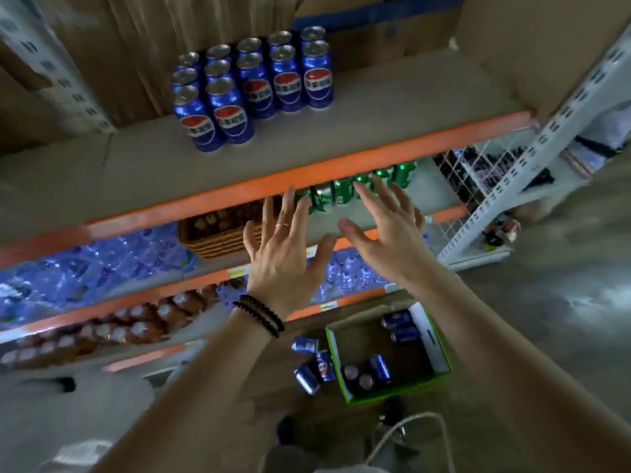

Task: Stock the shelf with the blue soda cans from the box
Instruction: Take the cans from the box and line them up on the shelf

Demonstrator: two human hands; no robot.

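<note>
Left hand: your left hand [280, 254] sits at frame centre, fingers spread and straight, holding nothing; a ring and dark bead bracelets show on it.
Right hand: your right hand [386, 230] is just right of it, fingers also fanned out and empty.
Shelf: the top shelf [392, 107], edged in orange, crosses the upper half of the frame.
Stocked cans: the blue soda cans [252, 87] stand upright in rows at the upper centre, on that shelf.
Box: the green-rimmed box [387, 356] lies on the floor at lower centre-right, with several blue cans inside.
Loose cans: three spilled cans [312, 363] lie just left of the box.
Lower shelf: green cans [345, 191] line up behind your fingertips.
</note>
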